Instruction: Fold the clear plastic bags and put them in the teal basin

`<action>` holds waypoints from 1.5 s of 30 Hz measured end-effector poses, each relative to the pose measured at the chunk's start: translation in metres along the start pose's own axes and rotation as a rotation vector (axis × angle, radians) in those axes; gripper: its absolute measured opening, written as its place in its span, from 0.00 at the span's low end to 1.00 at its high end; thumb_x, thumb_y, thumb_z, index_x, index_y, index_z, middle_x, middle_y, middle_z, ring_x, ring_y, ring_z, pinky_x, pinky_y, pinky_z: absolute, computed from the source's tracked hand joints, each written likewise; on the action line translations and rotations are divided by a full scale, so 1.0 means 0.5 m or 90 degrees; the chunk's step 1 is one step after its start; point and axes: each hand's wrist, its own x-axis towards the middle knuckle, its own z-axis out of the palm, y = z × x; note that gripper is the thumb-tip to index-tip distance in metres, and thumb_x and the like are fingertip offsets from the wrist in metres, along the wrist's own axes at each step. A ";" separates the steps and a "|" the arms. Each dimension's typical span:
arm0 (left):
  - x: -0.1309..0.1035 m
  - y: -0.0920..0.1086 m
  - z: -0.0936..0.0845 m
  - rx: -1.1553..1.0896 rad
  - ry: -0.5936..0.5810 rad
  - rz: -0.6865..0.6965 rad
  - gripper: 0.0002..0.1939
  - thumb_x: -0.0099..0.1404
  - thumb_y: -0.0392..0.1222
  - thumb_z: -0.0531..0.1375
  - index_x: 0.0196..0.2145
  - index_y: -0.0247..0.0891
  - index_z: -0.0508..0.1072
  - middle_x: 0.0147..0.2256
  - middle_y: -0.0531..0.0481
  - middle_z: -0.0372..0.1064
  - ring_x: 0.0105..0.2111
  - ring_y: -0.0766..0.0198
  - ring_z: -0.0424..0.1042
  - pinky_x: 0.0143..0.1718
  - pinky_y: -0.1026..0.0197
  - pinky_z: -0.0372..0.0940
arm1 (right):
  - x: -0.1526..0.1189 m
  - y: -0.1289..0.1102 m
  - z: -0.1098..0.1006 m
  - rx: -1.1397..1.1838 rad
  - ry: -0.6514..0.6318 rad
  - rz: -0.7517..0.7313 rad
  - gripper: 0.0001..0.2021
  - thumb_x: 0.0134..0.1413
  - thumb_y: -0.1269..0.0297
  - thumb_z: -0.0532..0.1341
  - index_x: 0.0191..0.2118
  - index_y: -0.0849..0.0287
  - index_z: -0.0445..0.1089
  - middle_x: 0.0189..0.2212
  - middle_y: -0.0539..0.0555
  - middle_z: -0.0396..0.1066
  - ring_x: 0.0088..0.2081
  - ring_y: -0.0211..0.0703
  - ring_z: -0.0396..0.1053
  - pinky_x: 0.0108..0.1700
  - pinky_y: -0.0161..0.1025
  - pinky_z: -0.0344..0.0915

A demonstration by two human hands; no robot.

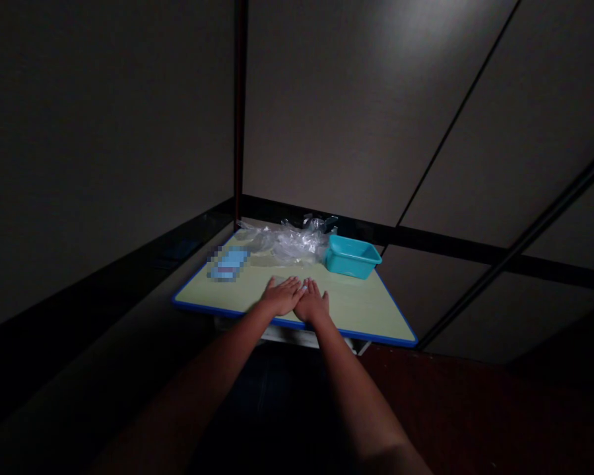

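Note:
My left hand point(280, 297) lies palm down near the front edge of a pale yellow table point(371, 307) with a blue rim. Beside it, my right hand point(311, 303) also rests flat, and the two hands meet at the fingers. Both have their fingers stretched out, and nothing shows in either. Crumpled clear plastic bags point(297, 243) lie behind the hands along the table's back. To the right of the bags stands a turquoise plastic basket point(352, 264); its inside bottom cannot be made out.
A light-blue flat item point(230, 264), blurred by pixels, lies at the table's left. Dark panelled walls point(327, 112) rise behind and to the left of the table. Dark red floor point(455, 402) shows at the lower right.

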 end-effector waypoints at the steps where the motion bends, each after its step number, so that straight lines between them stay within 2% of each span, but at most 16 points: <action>1: -0.001 -0.004 -0.001 0.006 0.005 -0.011 0.29 0.69 0.53 0.33 0.63 0.44 0.51 0.65 0.50 0.42 0.64 0.60 0.41 0.61 0.39 0.32 | 0.000 -0.001 0.000 0.013 0.008 0.009 0.32 0.60 0.55 0.36 0.67 0.67 0.34 0.67 0.57 0.29 0.67 0.46 0.28 0.61 0.61 0.33; 6: -0.005 -0.040 -0.012 0.024 0.024 -0.067 0.28 0.69 0.52 0.37 0.63 0.43 0.50 0.65 0.49 0.40 0.65 0.59 0.40 0.60 0.37 0.33 | -0.003 -0.005 -0.001 0.032 0.027 0.019 0.37 0.59 0.47 0.34 0.66 0.70 0.33 0.67 0.60 0.29 0.66 0.47 0.28 0.62 0.58 0.31; 12: -0.022 -0.081 -0.023 0.050 0.031 -0.110 0.29 0.68 0.53 0.39 0.64 0.41 0.49 0.65 0.46 0.40 0.65 0.57 0.40 0.60 0.39 0.35 | -0.008 -0.002 0.009 0.036 0.027 0.004 0.38 0.59 0.46 0.37 0.66 0.70 0.31 0.67 0.61 0.27 0.66 0.48 0.26 0.61 0.59 0.30; 15: -0.027 -0.096 -0.016 0.072 0.058 -0.092 0.29 0.68 0.52 0.40 0.63 0.40 0.51 0.65 0.45 0.42 0.64 0.56 0.42 0.61 0.41 0.37 | 0.003 0.019 -0.006 0.057 0.011 -0.031 0.37 0.60 0.46 0.36 0.66 0.69 0.32 0.67 0.61 0.27 0.66 0.49 0.28 0.61 0.60 0.31; 17: -0.021 -0.105 -0.018 0.075 0.097 -0.054 0.28 0.68 0.51 0.41 0.62 0.39 0.53 0.64 0.44 0.45 0.64 0.57 0.44 0.61 0.43 0.38 | 0.026 0.045 -0.035 0.088 -0.008 -0.053 0.34 0.62 0.49 0.38 0.66 0.67 0.35 0.67 0.61 0.32 0.66 0.49 0.33 0.61 0.57 0.39; 18: -0.015 -0.107 -0.023 0.073 0.122 -0.028 0.27 0.68 0.50 0.42 0.61 0.39 0.55 0.63 0.43 0.47 0.63 0.57 0.46 0.61 0.45 0.40 | 0.043 0.059 -0.054 0.103 0.009 -0.057 0.33 0.62 0.51 0.39 0.66 0.67 0.39 0.66 0.62 0.37 0.66 0.50 0.38 0.60 0.53 0.44; 20: 0.009 -0.107 -0.044 0.059 0.174 0.033 0.24 0.68 0.49 0.44 0.57 0.37 0.62 0.58 0.41 0.59 0.59 0.57 0.56 0.58 0.51 0.49 | 0.082 0.087 -0.094 0.119 0.046 -0.069 0.29 0.63 0.53 0.40 0.63 0.68 0.49 0.60 0.66 0.55 0.60 0.51 0.55 0.54 0.45 0.54; 22: 0.043 -0.100 -0.073 0.038 0.181 0.077 0.21 0.68 0.48 0.44 0.45 0.35 0.72 0.44 0.40 0.72 0.45 0.58 0.69 0.47 0.58 0.59 | 0.123 0.107 -0.126 0.126 0.051 -0.093 0.25 0.64 0.54 0.42 0.55 0.66 0.62 0.48 0.65 0.70 0.48 0.50 0.67 0.45 0.40 0.60; 24: 0.084 -0.090 -0.098 0.050 0.178 0.075 0.23 0.69 0.49 0.43 0.33 0.36 0.74 0.33 0.43 0.74 0.35 0.59 0.71 0.37 0.60 0.61 | 0.156 0.120 -0.140 0.112 0.060 -0.133 0.21 0.63 0.55 0.47 0.45 0.65 0.69 0.39 0.62 0.73 0.39 0.47 0.69 0.38 0.37 0.60; 26: 0.123 -0.084 -0.108 0.068 0.181 0.094 0.22 0.68 0.49 0.44 0.30 0.37 0.73 0.30 0.45 0.73 0.31 0.60 0.70 0.33 0.61 0.59 | 0.176 0.127 -0.135 0.113 0.054 -0.191 0.18 0.63 0.57 0.48 0.39 0.64 0.70 0.34 0.59 0.73 0.34 0.42 0.68 0.34 0.34 0.58; 28: 0.151 -0.085 -0.102 0.082 0.193 0.113 0.20 0.68 0.48 0.45 0.30 0.37 0.72 0.30 0.46 0.72 0.31 0.61 0.69 0.32 0.62 0.57 | 0.181 0.130 -0.121 0.119 0.059 -0.247 0.16 0.62 0.59 0.50 0.36 0.64 0.70 0.31 0.56 0.72 0.32 0.39 0.66 0.32 0.33 0.56; 31: 0.167 -0.101 -0.082 0.063 0.209 0.117 0.19 0.67 0.46 0.46 0.27 0.37 0.70 0.28 0.47 0.70 0.29 0.62 0.67 0.31 0.63 0.56 | 0.172 0.134 -0.099 0.131 0.070 -0.300 0.13 0.58 0.57 0.56 0.33 0.63 0.70 0.29 0.54 0.70 0.30 0.37 0.63 0.31 0.32 0.54; 33: 0.165 -0.114 -0.075 0.016 0.204 0.123 0.20 0.67 0.47 0.45 0.23 0.38 0.67 0.25 0.49 0.68 0.27 0.63 0.66 0.30 0.63 0.56 | 0.164 0.135 -0.091 0.125 0.046 -0.330 0.14 0.55 0.55 0.59 0.32 0.63 0.69 0.28 0.53 0.69 0.29 0.37 0.62 0.31 0.32 0.54; 36: 0.159 -0.128 -0.077 -0.076 0.198 0.137 0.20 0.67 0.47 0.44 0.21 0.39 0.64 0.23 0.51 0.64 0.26 0.64 0.65 0.29 0.63 0.57 | 0.156 0.132 -0.087 0.103 0.032 -0.341 0.17 0.51 0.50 0.62 0.33 0.63 0.69 0.30 0.55 0.69 0.32 0.40 0.63 0.33 0.34 0.55; 40: 0.158 -0.135 -0.084 -0.138 0.204 0.152 0.20 0.66 0.47 0.44 0.22 0.38 0.65 0.23 0.51 0.65 0.27 0.63 0.65 0.32 0.62 0.59 | 0.142 0.117 -0.085 0.090 0.017 -0.311 0.24 0.48 0.46 0.62 0.40 0.63 0.67 0.35 0.58 0.68 0.37 0.46 0.64 0.35 0.36 0.56; 45: 0.163 -0.137 -0.084 -0.164 0.214 0.186 0.20 0.66 0.46 0.44 0.22 0.38 0.66 0.24 0.50 0.66 0.30 0.63 0.66 0.35 0.62 0.60 | 0.131 0.100 -0.080 0.016 0.007 -0.318 0.23 0.45 0.48 0.65 0.39 0.64 0.67 0.36 0.60 0.67 0.40 0.49 0.63 0.38 0.38 0.57</action>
